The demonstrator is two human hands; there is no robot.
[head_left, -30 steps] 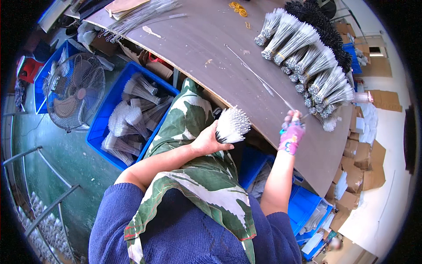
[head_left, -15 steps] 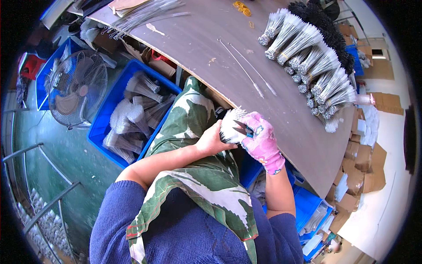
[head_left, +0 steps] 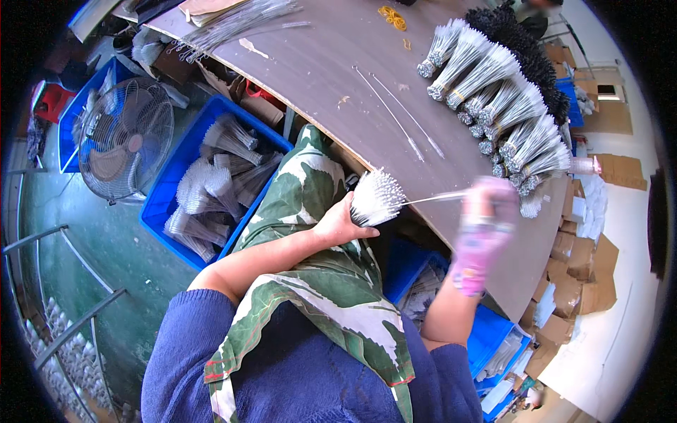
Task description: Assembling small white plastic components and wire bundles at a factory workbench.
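My bare left hand (head_left: 340, 224) is wrapped round a bundle of thin white-bristled brushes (head_left: 378, 197), its bristle ends facing up at the table's near edge. From the bundle, a single slender brush (head_left: 438, 196) stretches out to the right. My right hand (head_left: 485, 215), in a pink patterned glove, has hold of its far end. Motion smears the gloved fingers, and the dark pointed cutting tool seen there earlier cannot be made out. Two loose wire brushes (head_left: 389, 107) lie side by side on the brown table (head_left: 317, 77), beyond my hands.
White brush bundles (head_left: 486, 77) stand in rows at the table's right, beside black bristly ones (head_left: 518, 42). Loose wires (head_left: 240, 25) and yellow bands (head_left: 392, 17) lie farther off. To my left are a blue bin (head_left: 211, 176) of bundles and a fan (head_left: 127, 141).
My right hand has swung away to the right from the bundle, drawing one slender brush out. The left hand stays in place round the bundle. The dark tool is no longer distinct.
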